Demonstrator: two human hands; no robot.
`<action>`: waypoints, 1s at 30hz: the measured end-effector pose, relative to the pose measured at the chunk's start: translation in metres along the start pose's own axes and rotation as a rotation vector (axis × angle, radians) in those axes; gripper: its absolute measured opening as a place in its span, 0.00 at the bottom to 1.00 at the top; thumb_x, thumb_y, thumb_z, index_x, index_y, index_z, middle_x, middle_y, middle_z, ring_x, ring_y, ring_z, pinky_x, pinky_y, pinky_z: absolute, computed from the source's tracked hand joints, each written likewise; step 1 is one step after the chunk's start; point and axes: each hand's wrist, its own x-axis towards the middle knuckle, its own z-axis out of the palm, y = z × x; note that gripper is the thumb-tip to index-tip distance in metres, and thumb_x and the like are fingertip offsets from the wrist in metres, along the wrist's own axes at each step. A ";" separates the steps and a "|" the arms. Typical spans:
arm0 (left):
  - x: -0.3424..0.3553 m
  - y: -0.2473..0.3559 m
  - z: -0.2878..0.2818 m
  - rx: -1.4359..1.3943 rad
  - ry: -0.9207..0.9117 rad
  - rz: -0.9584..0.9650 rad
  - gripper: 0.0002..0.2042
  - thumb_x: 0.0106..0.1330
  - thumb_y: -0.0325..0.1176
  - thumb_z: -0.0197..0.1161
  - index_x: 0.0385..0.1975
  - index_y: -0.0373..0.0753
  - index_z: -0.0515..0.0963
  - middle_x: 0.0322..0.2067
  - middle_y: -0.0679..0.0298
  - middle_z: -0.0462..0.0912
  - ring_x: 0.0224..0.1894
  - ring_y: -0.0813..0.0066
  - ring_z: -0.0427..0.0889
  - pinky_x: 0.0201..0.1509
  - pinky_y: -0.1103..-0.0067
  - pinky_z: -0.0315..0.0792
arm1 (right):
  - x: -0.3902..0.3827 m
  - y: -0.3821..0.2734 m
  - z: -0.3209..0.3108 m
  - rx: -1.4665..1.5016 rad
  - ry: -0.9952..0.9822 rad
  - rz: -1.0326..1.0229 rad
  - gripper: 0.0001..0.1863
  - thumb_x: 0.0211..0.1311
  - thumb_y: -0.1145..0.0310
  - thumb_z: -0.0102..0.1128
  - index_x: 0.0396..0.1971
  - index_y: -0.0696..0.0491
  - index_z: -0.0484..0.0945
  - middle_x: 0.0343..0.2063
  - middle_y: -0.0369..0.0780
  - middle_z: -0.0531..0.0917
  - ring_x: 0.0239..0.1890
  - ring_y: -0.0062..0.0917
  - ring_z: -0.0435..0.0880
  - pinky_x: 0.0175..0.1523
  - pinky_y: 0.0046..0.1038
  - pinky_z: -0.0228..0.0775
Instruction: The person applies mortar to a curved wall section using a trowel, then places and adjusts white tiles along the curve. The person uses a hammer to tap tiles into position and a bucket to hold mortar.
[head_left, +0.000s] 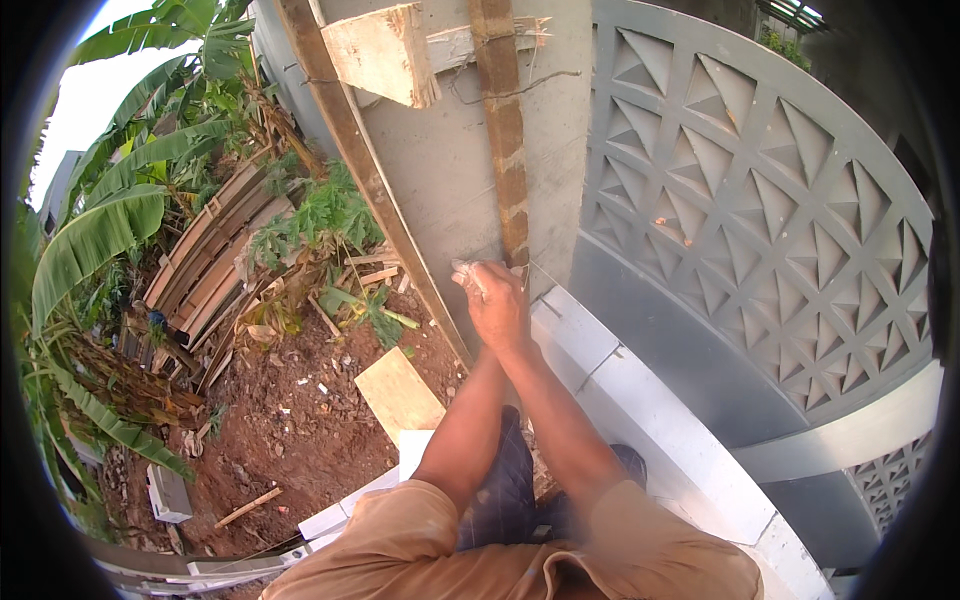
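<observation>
My right hand [500, 305] is closed around something pale and dusty at the lower part of a grey concrete face [400, 170], beside a vertical brown timber [495, 110]. What it grips is too small to make out. My left forearm [470, 420] runs up under my right one, and the left hand is mostly hidden behind the right. Above them, a rough pale wood block [380, 50] is fixed across the timbers, with loose wire near it. A longer timber [390, 240] slants down left of my hands.
A white block ledge [680, 440] runs at my right below a patterned grey wall [750, 190]. At left lie red soil [260, 430] with debris, a plywood piece [395, 390], stacked planks [205, 250], a grey block [168, 495] and banana plants [100, 240].
</observation>
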 end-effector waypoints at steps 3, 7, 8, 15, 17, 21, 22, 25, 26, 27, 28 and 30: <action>0.002 -0.012 0.005 -0.038 0.021 0.026 0.11 0.67 0.37 0.62 0.45 0.41 0.76 0.30 0.48 0.85 0.36 0.44 0.85 0.40 0.58 0.75 | -0.002 0.008 -0.022 -0.021 -0.164 -0.079 0.08 0.55 0.74 0.66 0.36 0.53 0.83 0.33 0.44 0.84 0.38 0.42 0.84 0.45 0.39 0.75; 0.005 -0.024 0.006 -0.109 0.065 0.044 0.11 0.67 0.37 0.64 0.45 0.41 0.76 0.31 0.49 0.85 0.36 0.45 0.85 0.41 0.59 0.75 | 0.007 0.013 -0.078 0.165 -0.098 -0.035 0.07 0.59 0.74 0.64 0.38 0.55 0.82 0.34 0.44 0.85 0.36 0.40 0.84 0.42 0.34 0.76; 0.004 -0.005 0.000 -0.033 0.034 0.031 0.14 0.67 0.39 0.63 0.48 0.41 0.76 0.31 0.52 0.86 0.37 0.47 0.85 0.42 0.60 0.75 | 0.014 0.029 -0.089 0.129 -0.074 0.023 0.08 0.61 0.73 0.63 0.39 0.56 0.82 0.35 0.43 0.85 0.35 0.37 0.85 0.41 0.32 0.76; 0.010 0.010 0.001 -0.192 0.101 0.149 0.24 0.67 0.33 0.63 0.64 0.42 0.72 0.50 0.52 0.83 0.46 0.50 0.84 0.47 0.61 0.76 | 0.076 0.074 -0.058 0.676 0.121 0.534 0.07 0.68 0.74 0.59 0.42 0.61 0.79 0.32 0.39 0.85 0.29 0.19 0.84 0.32 0.20 0.75; 0.012 0.005 0.001 -0.180 0.137 0.282 0.26 0.67 0.30 0.63 0.67 0.42 0.70 0.51 0.51 0.81 0.47 0.51 0.83 0.47 0.62 0.76 | 0.088 0.068 -0.047 0.561 0.147 0.474 0.07 0.68 0.74 0.60 0.42 0.61 0.79 0.31 0.40 0.85 0.27 0.18 0.83 0.31 0.18 0.74; 0.009 0.003 -0.001 -0.114 0.083 0.242 0.28 0.66 0.27 0.62 0.68 0.42 0.69 0.42 0.52 0.81 0.41 0.52 0.82 0.44 0.64 0.76 | 0.080 0.068 -0.035 0.372 0.241 0.441 0.09 0.66 0.74 0.61 0.43 0.61 0.81 0.31 0.39 0.87 0.27 0.18 0.84 0.31 0.20 0.74; 0.009 0.003 -0.001 -0.114 0.112 0.270 0.28 0.66 0.28 0.62 0.68 0.41 0.69 0.40 0.53 0.80 0.39 0.53 0.81 0.43 0.64 0.76 | 0.078 0.064 -0.033 0.302 0.236 0.398 0.10 0.66 0.74 0.61 0.44 0.61 0.81 0.30 0.39 0.87 0.27 0.19 0.84 0.32 0.22 0.74; 0.010 0.005 0.003 -0.098 0.170 0.334 0.28 0.66 0.28 0.62 0.67 0.41 0.69 0.36 0.54 0.78 0.36 0.54 0.80 0.40 0.65 0.76 | 0.066 0.058 -0.043 0.197 0.185 0.298 0.15 0.64 0.72 0.63 0.48 0.62 0.82 0.36 0.44 0.88 0.37 0.28 0.86 0.45 0.29 0.76; 0.010 0.005 0.003 -0.080 0.173 0.339 0.28 0.66 0.29 0.62 0.68 0.41 0.69 0.36 0.53 0.78 0.36 0.54 0.80 0.40 0.65 0.76 | 0.063 0.056 -0.047 0.272 0.155 0.296 0.17 0.63 0.71 0.64 0.49 0.62 0.81 0.38 0.46 0.88 0.41 0.32 0.87 0.49 0.30 0.76; 0.011 0.005 0.002 -0.063 0.174 0.346 0.27 0.66 0.29 0.62 0.68 0.41 0.69 0.36 0.53 0.78 0.36 0.54 0.81 0.39 0.65 0.76 | 0.060 0.056 -0.050 0.346 0.127 0.292 0.18 0.62 0.70 0.65 0.51 0.62 0.81 0.40 0.49 0.87 0.45 0.36 0.87 0.52 0.31 0.75; 0.011 0.005 0.000 -0.047 0.167 0.340 0.27 0.66 0.29 0.62 0.68 0.41 0.69 0.38 0.53 0.78 0.38 0.53 0.81 0.40 0.65 0.75 | 0.056 0.056 -0.054 0.377 0.055 0.259 0.19 0.62 0.69 0.65 0.52 0.62 0.80 0.43 0.49 0.86 0.48 0.36 0.85 0.54 0.31 0.74; 0.008 0.010 -0.001 -0.049 0.162 0.311 0.27 0.66 0.29 0.61 0.68 0.40 0.69 0.40 0.52 0.78 0.39 0.52 0.80 0.42 0.64 0.75 | 0.050 0.065 -0.062 0.415 -0.088 0.208 0.22 0.62 0.68 0.66 0.53 0.63 0.79 0.49 0.51 0.84 0.53 0.36 0.83 0.58 0.32 0.72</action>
